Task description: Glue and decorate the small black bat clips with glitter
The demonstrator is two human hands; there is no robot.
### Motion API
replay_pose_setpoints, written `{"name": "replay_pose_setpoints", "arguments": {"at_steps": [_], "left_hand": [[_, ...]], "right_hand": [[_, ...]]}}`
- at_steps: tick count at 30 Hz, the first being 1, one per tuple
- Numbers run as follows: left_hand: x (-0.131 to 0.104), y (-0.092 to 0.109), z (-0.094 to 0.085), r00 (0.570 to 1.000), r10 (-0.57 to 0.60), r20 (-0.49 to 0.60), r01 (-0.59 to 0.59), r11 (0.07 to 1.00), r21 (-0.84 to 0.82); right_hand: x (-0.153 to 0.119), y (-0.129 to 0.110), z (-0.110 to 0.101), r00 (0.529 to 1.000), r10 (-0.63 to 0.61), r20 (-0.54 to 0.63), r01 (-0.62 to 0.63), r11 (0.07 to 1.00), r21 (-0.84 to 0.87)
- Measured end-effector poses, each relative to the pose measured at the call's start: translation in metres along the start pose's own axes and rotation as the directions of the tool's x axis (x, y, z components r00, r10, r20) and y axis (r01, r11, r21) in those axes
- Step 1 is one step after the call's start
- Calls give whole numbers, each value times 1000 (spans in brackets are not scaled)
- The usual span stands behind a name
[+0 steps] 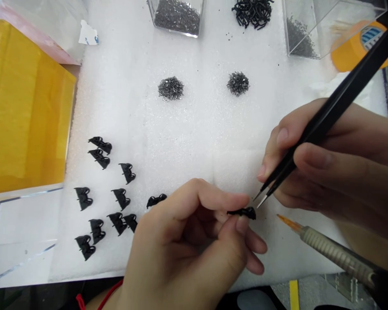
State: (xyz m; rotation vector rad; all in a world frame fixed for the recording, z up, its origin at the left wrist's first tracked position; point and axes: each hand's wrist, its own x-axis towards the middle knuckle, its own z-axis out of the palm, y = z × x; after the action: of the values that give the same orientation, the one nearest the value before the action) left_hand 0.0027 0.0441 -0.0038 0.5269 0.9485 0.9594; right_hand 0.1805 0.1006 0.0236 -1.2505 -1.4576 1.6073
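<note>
My left hand [187,241] pinches a small black plastic clip [245,212] between thumb and forefinger, low in the middle of the view. My right hand [336,163] grips black tweezers [326,116], whose tips [260,199] hover just above and right of the clip, nearly touching it. Whether the tips carry anything is too small to tell. Several finished-looking black clips [106,193] lie spread on the white foam pad [194,129] to the left of my left hand.
Two small heaps of tiny grey metal parts [170,88] [238,82] sit mid-pad. Clear boxes [177,15] [313,30] and a pile of black pieces [252,12] line the far edge. A yellow box [22,107] stands left, tape roll [358,45] right, a pen-like tool [330,247] lower right.
</note>
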Motion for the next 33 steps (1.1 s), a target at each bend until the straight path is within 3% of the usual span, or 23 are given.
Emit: {"name": "replay_pose_setpoints", "arguments": {"at_steps": [7, 17, 33], "left_hand": [[-1, -3, 2, 999, 35, -25, -35, 999, 3], [1, -2, 1, 1000, -2, -24, 2, 1000, 6], [-1, -5, 2, 995, 102, 5, -102, 992, 71]], "right_hand": [[1, 1, 4, 1000, -28, 0, 28, 1000, -6], [-1, 1, 2, 999, -19, 36, 18, 1000, 19], [0, -1, 3, 1000, -18, 9, 18, 1000, -6]]}}
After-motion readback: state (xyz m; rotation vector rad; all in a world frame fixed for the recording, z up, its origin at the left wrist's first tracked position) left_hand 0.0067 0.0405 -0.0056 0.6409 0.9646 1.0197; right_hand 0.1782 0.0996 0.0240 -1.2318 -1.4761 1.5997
